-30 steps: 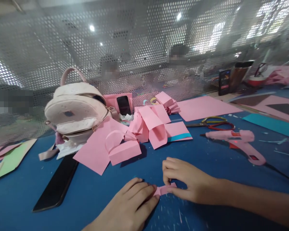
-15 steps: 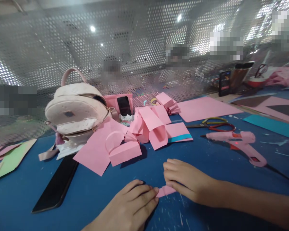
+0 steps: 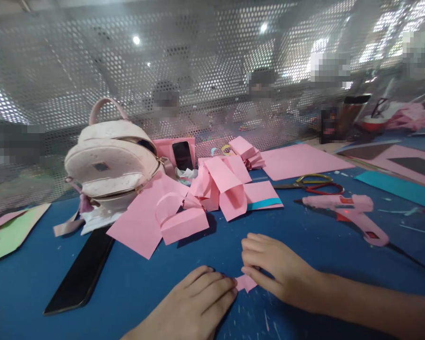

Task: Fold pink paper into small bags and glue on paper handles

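A small folded pink paper piece [image 3: 246, 282] lies on the blue table [image 3: 304, 236] between my hands. My left hand [image 3: 194, 307] rests flat with its fingers together, the fingertips pressing the piece's left end. My right hand [image 3: 276, 269] curls over the right end, fingers bent and pinching the paper against the table. Most of the piece is hidden under the fingers.
Behind my hands are a heap of folded pink papers [image 3: 219, 186], a pale pink backpack [image 3: 109, 160], a black phone [image 3: 80, 274] lying flat, scissors [image 3: 311, 182] and a pink glue gun [image 3: 350, 210]. A perforated metal screen [image 3: 198, 71] closes the far side.
The pink piece looks shorter and more folded now. My right hand's fingers have slid a little lower over it. My left hand has barely moved.
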A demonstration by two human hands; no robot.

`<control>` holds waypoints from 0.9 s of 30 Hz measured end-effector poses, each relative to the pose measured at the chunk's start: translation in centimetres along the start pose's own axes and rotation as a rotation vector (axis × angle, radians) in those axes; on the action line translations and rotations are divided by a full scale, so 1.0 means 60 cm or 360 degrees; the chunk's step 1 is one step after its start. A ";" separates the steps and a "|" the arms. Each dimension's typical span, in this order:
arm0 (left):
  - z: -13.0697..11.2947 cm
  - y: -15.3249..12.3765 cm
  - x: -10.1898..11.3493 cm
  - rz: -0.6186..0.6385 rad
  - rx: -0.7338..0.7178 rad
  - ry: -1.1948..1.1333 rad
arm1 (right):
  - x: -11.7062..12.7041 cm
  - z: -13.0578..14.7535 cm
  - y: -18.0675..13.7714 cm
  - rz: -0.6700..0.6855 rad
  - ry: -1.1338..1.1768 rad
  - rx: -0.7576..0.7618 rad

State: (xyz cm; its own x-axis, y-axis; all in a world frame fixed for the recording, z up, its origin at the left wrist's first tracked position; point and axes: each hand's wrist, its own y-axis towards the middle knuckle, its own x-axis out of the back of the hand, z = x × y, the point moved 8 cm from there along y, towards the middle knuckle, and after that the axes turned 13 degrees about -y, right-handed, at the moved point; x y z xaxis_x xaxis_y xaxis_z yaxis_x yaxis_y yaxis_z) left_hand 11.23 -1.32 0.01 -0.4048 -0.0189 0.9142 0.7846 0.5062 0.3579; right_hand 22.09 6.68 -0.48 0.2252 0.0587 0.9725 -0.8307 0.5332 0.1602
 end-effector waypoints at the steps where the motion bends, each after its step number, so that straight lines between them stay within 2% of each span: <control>1: 0.001 -0.001 -0.001 -0.0001 0.0016 -0.0019 | -0.003 0.002 0.003 0.0016 0.0000 -0.0012; 8: 0.005 -0.008 -0.003 -0.0105 0.0027 -0.0087 | -0.028 0.003 0.027 0.0146 -0.0161 -0.0093; 15: 0.004 -0.011 -0.003 -0.0152 -0.0008 -0.0016 | -0.025 0.007 0.025 0.0113 -0.0164 -0.0062; 27: 0.001 -0.006 -0.012 -0.0008 0.0045 0.0080 | -0.031 0.010 0.018 0.0102 -0.0176 0.0005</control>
State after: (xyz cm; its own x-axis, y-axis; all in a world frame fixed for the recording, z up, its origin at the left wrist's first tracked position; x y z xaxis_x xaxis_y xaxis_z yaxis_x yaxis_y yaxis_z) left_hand 11.20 -1.42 -0.80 -0.3842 -0.0645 0.9210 0.7687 0.5302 0.3579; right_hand 20.46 6.66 -2.01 0.1143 -0.0014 0.9934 -0.8431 0.5287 0.0978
